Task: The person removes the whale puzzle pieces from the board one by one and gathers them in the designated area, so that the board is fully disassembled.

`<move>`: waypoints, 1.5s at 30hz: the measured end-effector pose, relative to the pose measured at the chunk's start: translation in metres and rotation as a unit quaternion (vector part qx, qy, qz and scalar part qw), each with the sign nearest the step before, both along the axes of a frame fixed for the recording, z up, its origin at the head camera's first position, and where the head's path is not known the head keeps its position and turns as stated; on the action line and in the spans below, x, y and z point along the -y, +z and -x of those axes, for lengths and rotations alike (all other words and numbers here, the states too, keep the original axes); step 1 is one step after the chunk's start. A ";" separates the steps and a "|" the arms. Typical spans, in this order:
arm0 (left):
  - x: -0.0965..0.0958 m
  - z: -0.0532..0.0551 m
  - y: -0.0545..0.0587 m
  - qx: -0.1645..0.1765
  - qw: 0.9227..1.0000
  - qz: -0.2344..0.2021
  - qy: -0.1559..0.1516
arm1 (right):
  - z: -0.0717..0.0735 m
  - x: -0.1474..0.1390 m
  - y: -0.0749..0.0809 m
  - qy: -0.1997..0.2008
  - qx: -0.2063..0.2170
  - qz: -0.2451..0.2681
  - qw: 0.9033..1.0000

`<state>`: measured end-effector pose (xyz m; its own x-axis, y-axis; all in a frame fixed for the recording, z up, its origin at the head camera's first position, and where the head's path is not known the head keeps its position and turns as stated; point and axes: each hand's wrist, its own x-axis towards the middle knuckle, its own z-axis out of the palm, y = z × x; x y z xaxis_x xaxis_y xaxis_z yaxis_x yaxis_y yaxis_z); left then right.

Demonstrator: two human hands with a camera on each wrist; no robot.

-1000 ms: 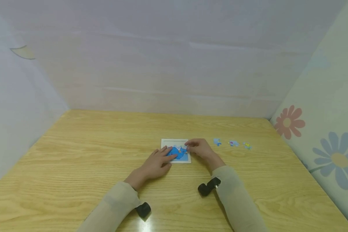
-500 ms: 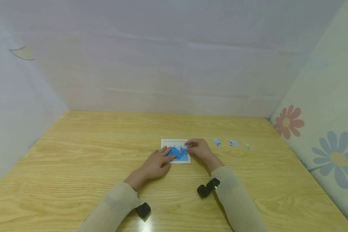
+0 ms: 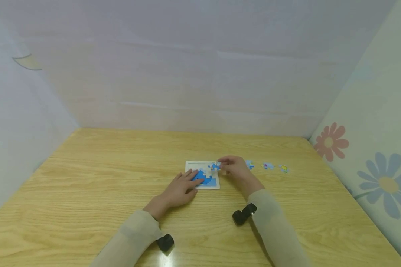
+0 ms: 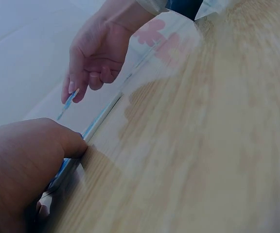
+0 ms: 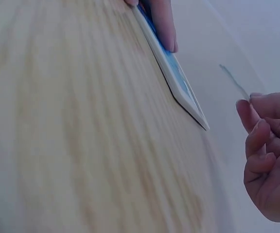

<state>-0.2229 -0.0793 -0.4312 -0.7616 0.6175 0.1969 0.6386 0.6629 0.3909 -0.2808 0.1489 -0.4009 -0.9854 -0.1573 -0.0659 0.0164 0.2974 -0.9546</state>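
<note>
A white-framed jigsaw puzzle (image 3: 202,187) with a blue whale picture lies on the table in the head view. My left hand (image 3: 178,190) rests on its left part with fingers stretched out; in the left wrist view the thumb (image 4: 74,144) touches the frame's near edge. Between thumb and index finger my right hand (image 3: 235,168) pinches a blue puzzle piece (image 3: 214,167) by its edge. That piece is lifted clear of the puzzle, above its upper right part, and shows edge-on in the right wrist view (image 5: 235,81). A gap shows in the picture beneath it.
Right of the right hand, a row of loose puzzle pieces lies on the wooden table (image 3: 103,167): a blue one (image 3: 250,164) partly behind the hand, a middle one (image 3: 267,166), and one with a yellow shape (image 3: 284,168). Fabric walls enclose the table's back and sides.
My right hand has lifted the puzzle piece out of the picture and moved slightly up and right with it. The left hand has stayed in place on the puzzle.
</note>
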 end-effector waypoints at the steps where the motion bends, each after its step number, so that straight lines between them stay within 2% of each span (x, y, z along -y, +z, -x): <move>1: 0.000 0.000 0.000 0.000 1.000 0.001 0.001 | 0.000 -0.001 0.002 0.001 0.002 -0.004 1.000; 5: -0.001 0.001 0.000 0.001 1.000 0.001 0.004 | 0.003 -0.008 0.007 0.010 0.015 0.003 1.000; 10: -0.003 0.001 -0.001 -0.001 1.000 -0.004 -0.003 | 0.005 -0.024 0.010 0.016 -0.002 -0.009 1.000; 21: -0.003 0.001 0.000 0.003 1.000 -0.006 -0.004 | 0.000 -0.064 0.021 0.011 0.004 -0.018 1.000; 29: -0.004 0.001 0.001 0.002 1.000 -0.008 -0.004 | 0.000 -0.096 0.017 -0.004 -0.003 -0.045 0.999; 38: -0.004 0.002 0.001 0.000 1.000 -0.010 -0.003 | -0.009 -0.133 0.017 -0.028 -0.010 -0.073 0.997; 45: -0.004 0.002 0.000 0.000 1.000 -0.012 -0.004 | -0.019 -0.158 0.022 -0.035 -0.023 -0.074 0.996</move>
